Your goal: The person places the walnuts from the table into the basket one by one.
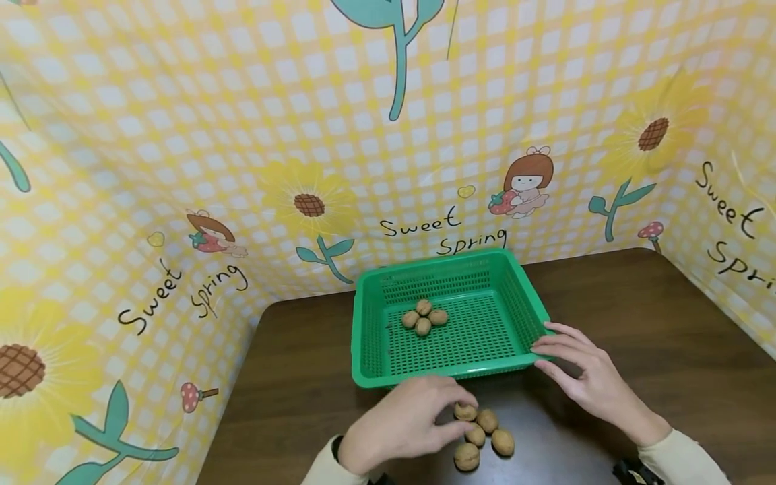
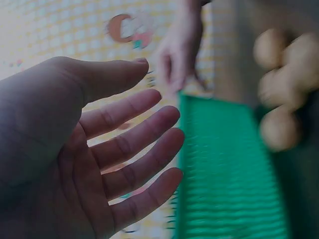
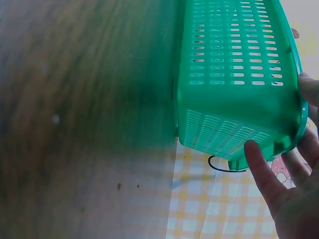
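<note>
A green plastic basket point(image 1: 448, 370) stands on the dark table, with several walnuts point(image 1: 423, 327) together on its floor. In front of it lies a small group of loose walnuts point(image 1: 502, 442). My left hand point(image 1: 418, 417) is at this group, its fingertips over the walnut nearest the basket and its thumb by another. The left wrist view shows that hand point(image 2: 94, 134) spread, nothing between thumb and fingers. At the basket's right front corner my right hand point(image 1: 588, 377) holds the rim, fingertips over the edge and thumb point(image 3: 261, 167) against the outer wall.
The brown wooden table point(image 1: 291, 384) extends to both sides of the basket. Behind and beside it hangs a yellow checked cloth point(image 1: 388, 155) with flowers and lettering. The basket's back rim stands close to this cloth.
</note>
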{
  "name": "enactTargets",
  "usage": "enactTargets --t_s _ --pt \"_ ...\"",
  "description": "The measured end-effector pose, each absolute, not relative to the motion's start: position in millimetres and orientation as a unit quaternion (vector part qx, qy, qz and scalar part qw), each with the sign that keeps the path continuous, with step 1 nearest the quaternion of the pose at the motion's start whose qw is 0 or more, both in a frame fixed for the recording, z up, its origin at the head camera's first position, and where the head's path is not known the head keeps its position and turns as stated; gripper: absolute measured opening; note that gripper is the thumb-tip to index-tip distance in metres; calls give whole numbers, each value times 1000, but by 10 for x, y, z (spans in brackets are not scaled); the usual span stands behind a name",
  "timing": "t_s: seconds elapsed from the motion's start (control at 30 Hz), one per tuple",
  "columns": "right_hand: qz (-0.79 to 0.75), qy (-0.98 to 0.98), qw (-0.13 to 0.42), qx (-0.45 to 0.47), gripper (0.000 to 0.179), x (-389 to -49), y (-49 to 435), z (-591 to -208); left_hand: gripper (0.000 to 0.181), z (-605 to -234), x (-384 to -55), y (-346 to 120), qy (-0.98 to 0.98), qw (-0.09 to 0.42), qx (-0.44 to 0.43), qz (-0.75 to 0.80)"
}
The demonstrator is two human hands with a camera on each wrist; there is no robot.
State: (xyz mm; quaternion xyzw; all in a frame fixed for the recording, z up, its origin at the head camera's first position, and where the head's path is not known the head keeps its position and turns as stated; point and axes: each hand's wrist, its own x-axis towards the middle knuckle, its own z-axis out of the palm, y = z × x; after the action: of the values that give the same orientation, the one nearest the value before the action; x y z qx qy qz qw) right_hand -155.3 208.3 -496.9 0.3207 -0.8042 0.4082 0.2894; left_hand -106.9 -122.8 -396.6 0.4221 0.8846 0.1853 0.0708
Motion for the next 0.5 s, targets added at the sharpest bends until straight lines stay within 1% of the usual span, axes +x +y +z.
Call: enactTargets --t_s 0.07,0.17,0.27,0.33,0.43,0.5 --pt "407 -806 289 319 51 -1558 2094 -4961 23 -4131 -1014 -1217 880 78 430 189" --pt "405 -807 289 318 52 -1561 2099 -4956 17 -4355 -960 -1196 871 102 434 206" --pt "405 -803 296 321 53 -1547 2087 -4964 9 -4524 -934 -1191 861 122 436 231" --pt "407 -802 296 321 53 -1531 2077 -4972 6 -4607 -921 -1203 859 125 434 241" --pt "410 -802 294 320 52 -1518 2067 -4985 7 -4702 -900 -1222 862 124 424 249" --pt "412 -802 293 319 52 -1516 2065 -4986 11 -4751 -888 -1239 865 128 415 250"
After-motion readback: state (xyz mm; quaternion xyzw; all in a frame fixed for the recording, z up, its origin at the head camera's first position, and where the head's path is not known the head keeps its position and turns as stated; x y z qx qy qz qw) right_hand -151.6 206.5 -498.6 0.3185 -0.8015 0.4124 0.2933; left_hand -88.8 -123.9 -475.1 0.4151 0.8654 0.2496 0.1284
